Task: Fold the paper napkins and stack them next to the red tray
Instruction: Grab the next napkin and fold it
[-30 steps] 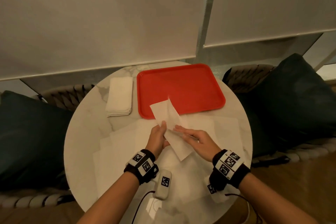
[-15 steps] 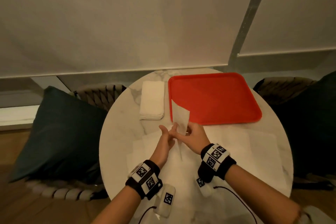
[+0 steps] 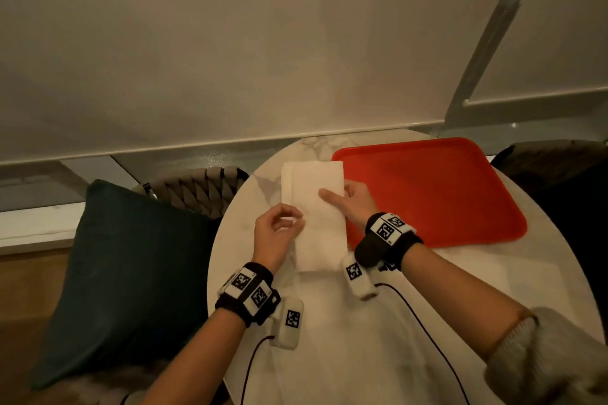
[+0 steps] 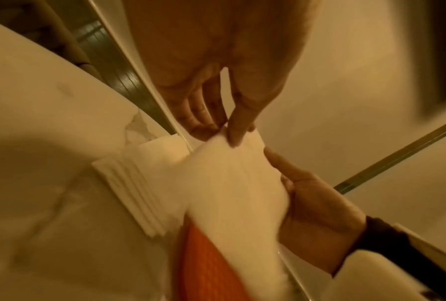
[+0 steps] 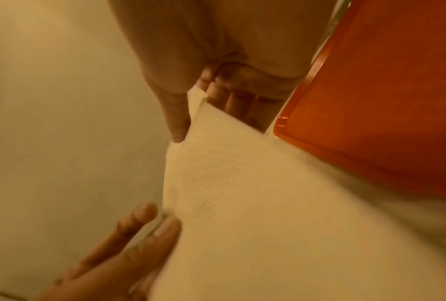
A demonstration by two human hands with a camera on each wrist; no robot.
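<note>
A folded white napkin (image 3: 320, 233) is held low over the near end of the stack of folded napkins (image 3: 296, 179), just left of the red tray (image 3: 437, 194). My left hand (image 3: 294, 220) pinches its left edge, thumb on top (image 4: 238, 126). My right hand (image 3: 332, 197) grips its right edge, thumb above and fingers under it (image 5: 175, 116). The left wrist view shows the layered stack (image 4: 137, 183) below the napkin (image 4: 232, 183). I cannot tell whether the two touch.
Unfolded napkins (image 3: 467, 273) lie spread over the round marble table (image 3: 237, 260) in front of the tray. A dark cushion (image 3: 131, 273) and a woven chair (image 3: 197, 189) stand at the left. Another dark cushion sits at the far right, with a wall close behind.
Both hands have carried the folded napkin from the middle of the table to the far left, over the stack. It stood upright before and now lies nearly flat.
</note>
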